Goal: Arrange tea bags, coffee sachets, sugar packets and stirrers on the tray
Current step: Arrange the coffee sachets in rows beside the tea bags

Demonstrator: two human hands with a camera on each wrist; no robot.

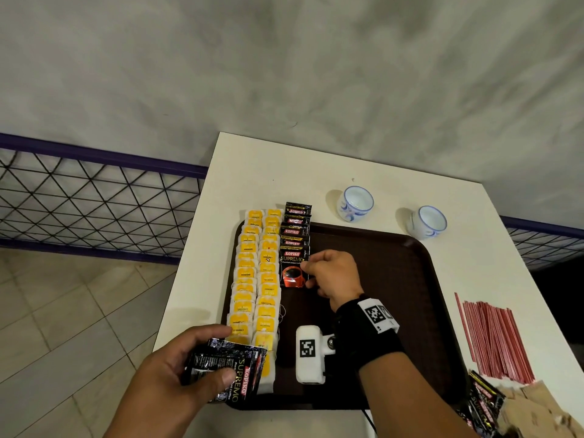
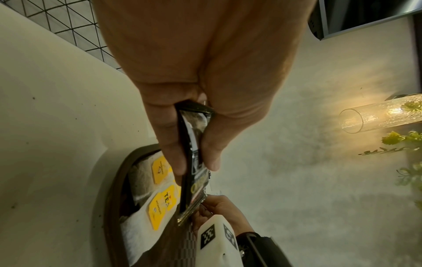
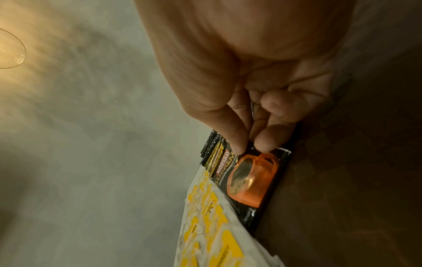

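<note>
Tray (image 1: 420, 279) on white counter (image 1: 467, 216): left third stocked, right two thirds bare.

Left to right: left hand (image 1: 177, 371), grip clamped on a sachet stack (image 1: 226, 369) over the tray's near-left corner; tea bags (image 1: 256, 279) in two columns along the left rim (farthest ones overhang it); coffee sachets (image 1: 295, 245) overlapped in a third column; right hand (image 1: 335, 275), fingertips pinching the nearest sachet's right edge; stirrers (image 1: 496, 339) on the counter off the tray's right rim.

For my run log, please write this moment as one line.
step: laying coffee row | right hand: pinches top coffee sachet on tray | left hand: holds spare sachets | stirrers: off tray
</note>
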